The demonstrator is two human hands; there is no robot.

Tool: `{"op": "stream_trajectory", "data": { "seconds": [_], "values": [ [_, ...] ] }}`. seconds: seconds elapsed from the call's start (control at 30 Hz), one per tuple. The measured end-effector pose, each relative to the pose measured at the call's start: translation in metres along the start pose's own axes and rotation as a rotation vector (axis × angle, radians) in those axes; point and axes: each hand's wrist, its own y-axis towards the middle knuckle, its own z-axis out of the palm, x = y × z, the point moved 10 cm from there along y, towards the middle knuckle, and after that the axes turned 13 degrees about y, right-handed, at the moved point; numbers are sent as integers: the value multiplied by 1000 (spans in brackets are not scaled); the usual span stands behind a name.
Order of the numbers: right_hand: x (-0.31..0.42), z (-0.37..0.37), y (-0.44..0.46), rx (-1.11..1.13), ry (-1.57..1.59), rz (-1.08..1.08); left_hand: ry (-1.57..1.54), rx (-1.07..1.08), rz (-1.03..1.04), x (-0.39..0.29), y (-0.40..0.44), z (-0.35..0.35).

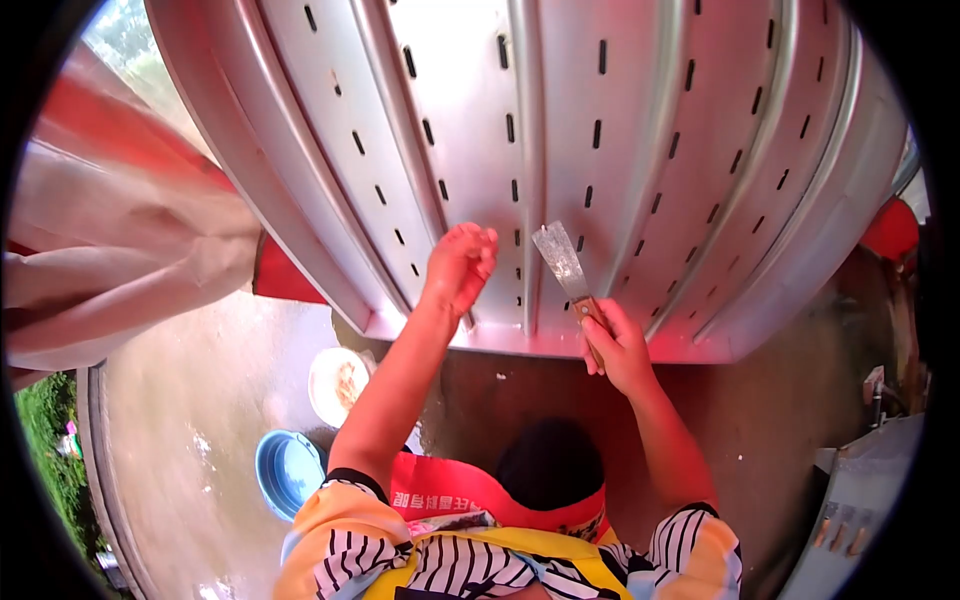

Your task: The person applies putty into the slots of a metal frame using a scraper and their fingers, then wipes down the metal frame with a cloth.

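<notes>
The scraper (572, 281) has a speckled grey blade (560, 255) and wooden handle (589, 310).

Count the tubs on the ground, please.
2, both left of the left arm: a white tub farther forward, a blue tub farther back. The arm may hide more.

A wooden-handled scraper (573, 283) with a mottled blade (559, 254) tilts upward before a ribbed, slotted metal panel (560, 130).
</notes>
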Motion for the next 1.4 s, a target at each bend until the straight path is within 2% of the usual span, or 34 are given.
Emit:
{"op": "stream_trajectory", "data": {
  "seconds": [0.07, 0.17, 0.27, 0.3, 0.43, 0.53, 0.63, 0.67, 0.73, 0.77, 0.8, 0.87, 0.9, 0.97, 1.17, 1.3, 1.4],
  "values": [
    [-16, 12, 4, 27, -24, 20, 23, -44, -3, 14, -17, -5],
    [-34, 39, 8, 64, -51, 89, 69, 63, 83, 11, -22, -12],
    [-50, 73, 14, 93, -88, 144, 258, -60, 148, -5, -39, -29],
    [-55, 85, 16, 110, -102, 152, 512, -114, 264, -21, -49, -33],
    [-71, 132, 23, 164, -186, 181, 618, -243, 472, -44, -69, -94],
    [-83, 166, 29, 209, -229, 257, 667, -427, 455, -51, -94, -143],
    [-93, 193, 37, 219, -331, 258, 604, -485, 446, -57, -108, -175],
    [-94, 200, 40, 221, -376, 248, 606, -508, 376, -56, -110, -188],
    [-84, 209, 48, 199, -364, 185, 810, -547, 482, -80, -119, -194],
    [-74, 211, 54, 172, -343, 142, 954, -602, 638, -93, -126, -196],
    [-65, 212, 59, 147, -320, 99, 946, -666, 763, -104, -132, -203],
    [-35, 206, 85, 1, -103, -22, 386, -568, 407, -80, -118, -246],
    [-19, 203, 99, -73, 7, -79, 232, -568, 386, -80, -118, -252],
    [3, 232, 129, 25, 133, -114, 148, -530, 348, -76, -116, -252],
    [32, 269, 176, 12, 268, -247, 82, -358, 305, -77, -121, -241],
    [38, 279, 183, -23, 350, -257, 21, -454, 233, -79, -127, -255],
    [44, 284, 184, -22, 345, -256, 74, -424, 266, -80, -124, -256]
  ]
}}
